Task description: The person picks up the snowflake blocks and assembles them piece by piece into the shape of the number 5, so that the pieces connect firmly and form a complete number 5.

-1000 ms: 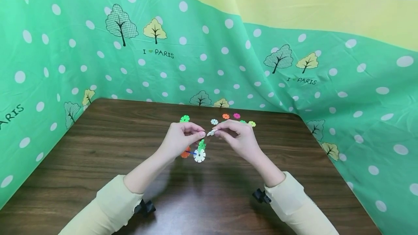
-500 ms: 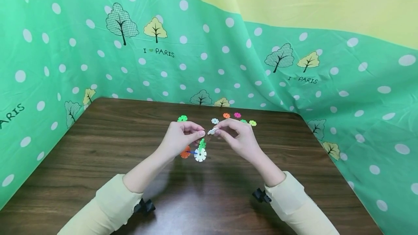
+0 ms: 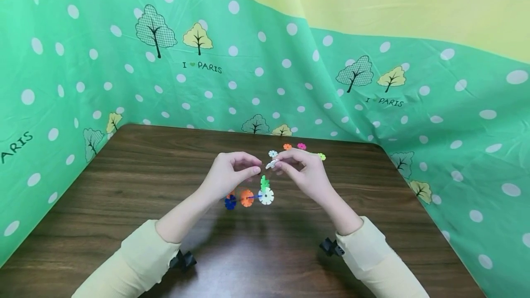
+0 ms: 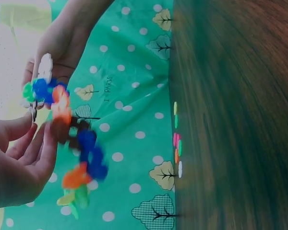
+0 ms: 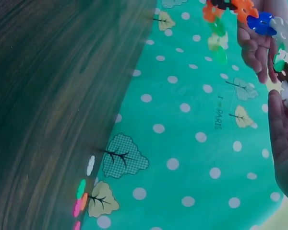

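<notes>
The brown wood-grained table (image 3: 103,206) before you is backed by a green-and-yellow cloth (image 3: 248,59) (dotted and printed with trees); loose discs (image 3: 301,146) lie near the table's far edge. Above the table, your left hand (image 3: 225,171) pinches the upper end of a disc chain (image 3: 247,198), which drops, then bends, its long lower run pointing toward the table's left side. Your right hand (image 3: 306,174) grips a white disc (image 3: 271,164) between thumb and finger, its long axis slanting toward the table's far right corner.
</notes>
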### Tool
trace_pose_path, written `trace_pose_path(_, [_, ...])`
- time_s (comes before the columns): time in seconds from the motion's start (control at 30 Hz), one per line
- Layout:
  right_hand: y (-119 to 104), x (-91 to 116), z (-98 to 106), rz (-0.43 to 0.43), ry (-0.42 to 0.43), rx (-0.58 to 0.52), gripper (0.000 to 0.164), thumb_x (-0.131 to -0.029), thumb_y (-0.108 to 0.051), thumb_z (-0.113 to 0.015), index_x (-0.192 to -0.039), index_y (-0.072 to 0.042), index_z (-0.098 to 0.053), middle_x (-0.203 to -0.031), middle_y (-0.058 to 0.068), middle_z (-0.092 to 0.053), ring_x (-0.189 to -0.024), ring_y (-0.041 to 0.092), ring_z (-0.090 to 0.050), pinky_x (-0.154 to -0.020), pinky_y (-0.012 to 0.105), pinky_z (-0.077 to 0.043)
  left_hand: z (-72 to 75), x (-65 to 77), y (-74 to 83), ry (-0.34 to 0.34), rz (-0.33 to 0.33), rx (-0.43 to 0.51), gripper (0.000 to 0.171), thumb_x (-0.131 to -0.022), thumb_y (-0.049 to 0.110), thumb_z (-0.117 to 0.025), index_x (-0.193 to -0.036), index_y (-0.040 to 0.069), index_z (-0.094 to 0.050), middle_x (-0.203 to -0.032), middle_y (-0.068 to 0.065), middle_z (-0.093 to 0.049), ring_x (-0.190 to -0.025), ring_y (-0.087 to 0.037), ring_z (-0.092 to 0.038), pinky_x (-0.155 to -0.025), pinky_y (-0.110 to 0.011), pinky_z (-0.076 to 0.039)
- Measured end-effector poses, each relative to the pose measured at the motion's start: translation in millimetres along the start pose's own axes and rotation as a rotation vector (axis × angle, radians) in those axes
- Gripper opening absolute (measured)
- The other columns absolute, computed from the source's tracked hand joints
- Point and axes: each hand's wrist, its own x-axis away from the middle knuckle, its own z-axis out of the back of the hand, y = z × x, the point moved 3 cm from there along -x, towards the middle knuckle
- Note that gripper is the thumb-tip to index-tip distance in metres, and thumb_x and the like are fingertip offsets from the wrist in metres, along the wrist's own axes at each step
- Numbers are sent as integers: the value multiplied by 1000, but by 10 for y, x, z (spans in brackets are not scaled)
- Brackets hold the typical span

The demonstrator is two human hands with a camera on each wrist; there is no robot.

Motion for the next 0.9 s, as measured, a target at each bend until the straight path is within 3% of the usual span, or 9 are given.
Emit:
trace_pose_path(0.17, [206,14,11,1,-8,-15,14,-80,3,-70,-92,-1,-69,-84,10,-69,-68,29,-68,-64,26,-57,-3,11,65,42,-118,-81,12,-83,14,-73,-94,13,-73,-90,0,-72,-78,-17,-68,-69,-31,-56])
trace_pose_path(0.37, [246,18,5,23,-28,-37,12,-82,0,-70,-94,-1,-69,-86,11,-69,-70,27,-69,-64,32,-57,-58,126,390,41,-225,-94,15,-79,3,-74,-93,0,-71,-91,-11,-71,-80,-22,-67,-69,-31,-56])
trace_pose_path(0.43, [239,16,-2,22,-25,-43,13,-82,0,-69,-94,0,-69,-85,11,-69,-70,25,-69,-65,33,-57,-71,135,413,61,-270,-101,13,-78,1,-75,-90,-1,-71,-89,-11,-71,-79,-21,-66,-70,-31,-56])
trace_pose_path(0.6, [231,6,-25,22,-26,-97,14,-82,2,-68,-96,4,-67,-86,15,-70,-71,22,-69,-65,37,-57,-87,102,328,131,-397,-128,8,-75,0,-76,-82,0,-73,-83,-9,-71,-79,-18,-65,-70,-36,-55])
trace_pose_path(0.73, [242,2,-45,8,-40,-151,16,-83,5,-66,-98,9,-65,-87,18,-69,-72,26,-69,-66,40,-57,-88,37,165,164,-485,-156,7,-75,3,-78,-80,6,-74,-83,-3,-71,-82,-14,-65,-73,-30,-55])
trace_pose_path(0.9, [267,13,-50,-37,-64,-167,18,-83,4,-66,-101,7,-65,-90,19,-69,-75,24,-70,-69,41,-57,-74,3,93,167,-557,-186,6,-76,4,-77,-78,9,-74,-81,2,-71,-82,-10,-64,-73,-24,-53])
